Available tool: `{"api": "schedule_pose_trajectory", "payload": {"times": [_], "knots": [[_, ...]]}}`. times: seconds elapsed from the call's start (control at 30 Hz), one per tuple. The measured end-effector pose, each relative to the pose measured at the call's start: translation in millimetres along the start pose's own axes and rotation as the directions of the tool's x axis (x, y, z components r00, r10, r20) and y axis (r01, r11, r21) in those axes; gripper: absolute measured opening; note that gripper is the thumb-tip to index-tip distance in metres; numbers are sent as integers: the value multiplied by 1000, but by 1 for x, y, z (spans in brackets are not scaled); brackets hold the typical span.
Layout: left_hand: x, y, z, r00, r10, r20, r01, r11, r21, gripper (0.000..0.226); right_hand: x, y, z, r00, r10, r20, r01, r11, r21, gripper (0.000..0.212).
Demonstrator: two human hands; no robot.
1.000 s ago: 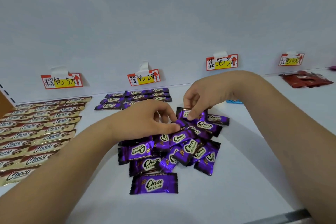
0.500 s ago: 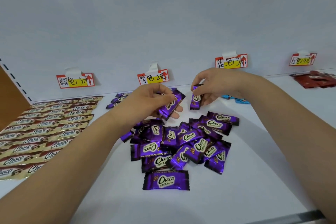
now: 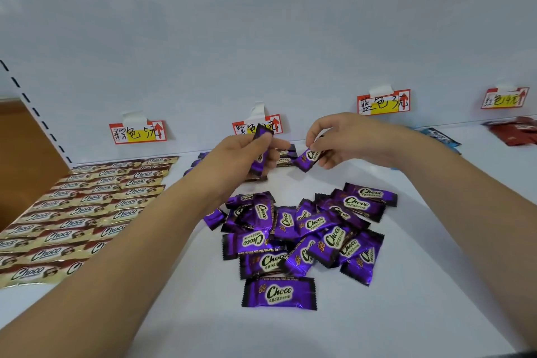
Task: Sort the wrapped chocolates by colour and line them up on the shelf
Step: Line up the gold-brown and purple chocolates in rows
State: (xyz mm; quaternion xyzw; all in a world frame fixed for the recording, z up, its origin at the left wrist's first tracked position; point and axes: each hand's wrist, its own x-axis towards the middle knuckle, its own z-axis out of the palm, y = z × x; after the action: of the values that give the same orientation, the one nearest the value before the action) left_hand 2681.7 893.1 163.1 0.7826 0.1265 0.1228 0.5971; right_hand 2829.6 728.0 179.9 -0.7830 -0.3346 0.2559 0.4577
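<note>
Both hands have lifted off the heap and moved up the frame toward the back of the shelf (image 3: 436,285). A second ago they were picking at the top of the loose pile of purple chocolates (image 3: 302,235); now each carries one piece. The left hand (image 3: 238,160) has its grip closed on a purple chocolate (image 3: 261,151) held nearly on end, its top edge crossing the lower part of the purple price label (image 3: 257,124) at centre frame. The right hand (image 3: 345,136) pinches a second purple chocolate (image 3: 308,157) by one end, the free end tilted down and to the left.

Between and behind the hands lies the short purple row (image 3: 286,154) against the back wall, mostly hidden by the fingers. The two held pieces hang just above it, so the likely step is setting them down to extend that row. The heap at lower centre is barely reduced, so the purple sort seems far from done.

At the left of the frame the gold-wrapped chocolates (image 3: 87,212) already lie in neat rows under their own label. At the right edge a few blue-wrapped pieces (image 3: 438,136) and red-wrapped ones (image 3: 514,132) sit under theirs.
</note>
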Motion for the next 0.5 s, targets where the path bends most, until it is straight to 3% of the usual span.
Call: {"api": "schedule_pose_trajectory", "payload": {"times": [0.13,0.27,0.4,0.5], "knots": [[2,4,-14,1000,-9,-15,10,993,119,38,0,-1,2,999,-50,21,52,996,-73,6],[4,8,-24,999,-3,-42,1,998,-64,29,1,0,5,992,-113,64,122,978,-166,10],[2,9,-25,995,-29,-92,18,993,-116,23,4,2,12,984,-161,77,174,963,-206,12],[3,7,-32,988,-43,-150,48,998,31,24,4,3,17,979,-186,82,201,942,-269,10]]}}
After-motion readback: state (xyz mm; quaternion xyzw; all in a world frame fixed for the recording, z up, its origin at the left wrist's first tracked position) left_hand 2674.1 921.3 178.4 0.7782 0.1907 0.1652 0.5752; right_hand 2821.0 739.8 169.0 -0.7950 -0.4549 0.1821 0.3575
